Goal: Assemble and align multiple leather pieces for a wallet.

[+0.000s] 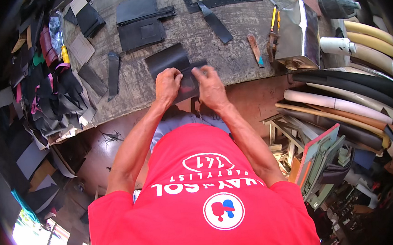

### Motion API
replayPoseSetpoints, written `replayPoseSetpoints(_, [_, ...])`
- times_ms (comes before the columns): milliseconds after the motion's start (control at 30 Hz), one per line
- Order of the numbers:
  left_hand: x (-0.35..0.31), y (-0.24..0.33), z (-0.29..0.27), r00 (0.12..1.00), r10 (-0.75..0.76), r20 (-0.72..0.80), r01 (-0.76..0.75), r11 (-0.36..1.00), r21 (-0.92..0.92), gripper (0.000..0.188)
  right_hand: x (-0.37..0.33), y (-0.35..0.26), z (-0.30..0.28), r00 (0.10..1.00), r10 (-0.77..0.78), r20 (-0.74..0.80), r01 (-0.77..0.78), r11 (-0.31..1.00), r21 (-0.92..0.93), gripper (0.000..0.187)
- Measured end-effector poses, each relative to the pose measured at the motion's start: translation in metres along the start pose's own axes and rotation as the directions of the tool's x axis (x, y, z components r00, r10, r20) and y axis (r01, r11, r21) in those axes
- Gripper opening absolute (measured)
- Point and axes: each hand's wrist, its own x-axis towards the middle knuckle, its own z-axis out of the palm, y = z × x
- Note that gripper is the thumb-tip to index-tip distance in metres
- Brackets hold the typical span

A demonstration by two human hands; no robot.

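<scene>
- Black sheet material, bent along its middle, lies before me: this black sheet sits by the near edge of the worn bench, between my two hands, its upper panel reaching past my fingertips toward the far edge.
- My left hand is drawn in narrow, thumb and fingers pinching the sheet on its left side.
- My right hand is over the sheet's right side, fingers bent and partly blurred; I cannot tell whether they grip it or only touch it.
- Left of the sheet, well apart from my left hand, a dark strip lies near the near edge.
- Toward the far edge sits a stack of black pieces, with a pointed black strip to its right.
- Near the right end stands a shiny metal box, a brown strip lying left of it.
- Dark scraps heap over the left end.
</scene>
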Motion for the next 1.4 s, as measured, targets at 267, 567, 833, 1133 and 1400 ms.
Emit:
replayPoseSetpoints(267, [0.038, 0.03, 0.053, 0.893, -0.444, -0.076, 0.327, 0.756, -0.566, 0.023, 0.014, 0.003, -0.033, 0.962, -0.229, 0.15, 0.241, 0.968, -0.067, 0.077])
replayPoseSetpoints(567, [0.023, 0.026, 0.003, 0.983, -0.072, -0.168, 0.06, 0.996, -0.07, 0.019, 0.035, 0.025, -0.027, 0.938, -0.3, 0.173, 0.331, 0.924, -0.191, 0.06])
replayPoseSetpoints(833, [-0.031, 0.034, 0.036, 0.867, 0.494, -0.061, -0.41, 0.778, 0.476, 0.051, 0.07, 0.033, -0.061, 0.948, -0.203, 0.246, 0.143, 0.96, 0.243, 0.033])
replayPoseSetpoints(1133, [-0.027, 0.027, 0.053, 0.867, 0.479, -0.134, -0.349, 0.778, 0.522, 0.051, 0.067, 0.04, -0.054, 0.953, -0.252, 0.167, 0.2, 0.94, 0.275, 0.032])
replayPoseSetpoints(1400, [-0.023, 0.022, 0.049, 0.855, 0.511, -0.083, -0.394, 0.746, 0.537, 0.049, 0.071, 0.027, -0.059, 0.976, -0.162, 0.143, 0.123, 0.961, 0.248, 0.029])
